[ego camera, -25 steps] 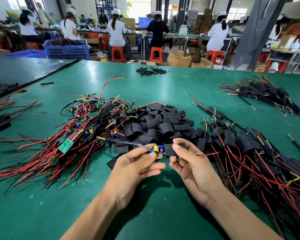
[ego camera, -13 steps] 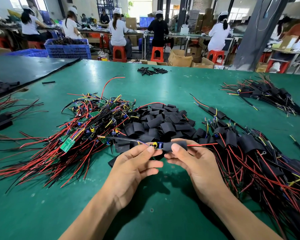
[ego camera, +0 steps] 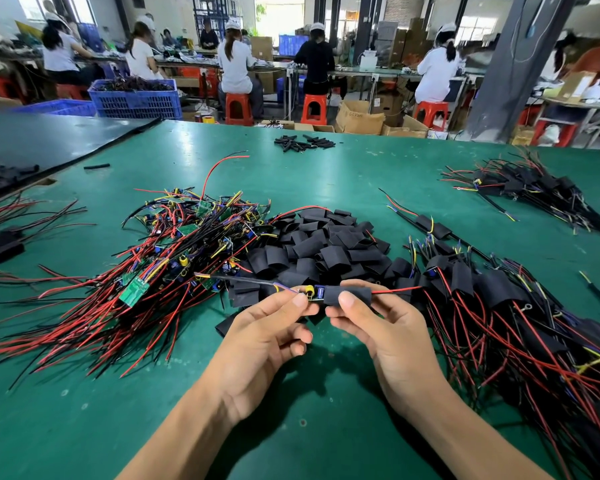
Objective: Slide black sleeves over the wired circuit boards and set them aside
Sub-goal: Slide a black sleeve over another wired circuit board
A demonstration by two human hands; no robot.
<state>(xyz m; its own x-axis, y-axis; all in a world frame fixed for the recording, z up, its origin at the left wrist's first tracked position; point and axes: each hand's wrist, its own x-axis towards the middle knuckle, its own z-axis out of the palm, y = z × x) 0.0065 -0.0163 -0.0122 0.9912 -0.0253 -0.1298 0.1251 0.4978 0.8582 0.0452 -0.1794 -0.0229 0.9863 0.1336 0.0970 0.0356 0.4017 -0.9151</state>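
Observation:
My left hand [ego camera: 267,336] pinches the left end of a wired circuit board [ego camera: 313,292], whose yellow and blue parts show between my thumbs. My right hand [ego camera: 383,327] pinches a black sleeve [ego camera: 349,293] that covers the board's right part, with red and black wires coming out of its right end. Behind my hands lies a heap of loose black sleeves [ego camera: 323,247]. A pile of bare wired boards [ego camera: 160,265] is spread out to the left. Sleeved boards [ego camera: 499,306] are piled to the right.
A second pile of sleeved boards [ego camera: 530,188] lies at the far right of the green table [ego camera: 291,427]. A few black tubes [ego camera: 303,143] sit near the far edge. More wires [ego camera: 4,233] lie at the left. People sit at benches beyond.
The sleeve has slid left along the board and covers more of it, and the red wire now sticks out further on the right. My hands rose slightly.

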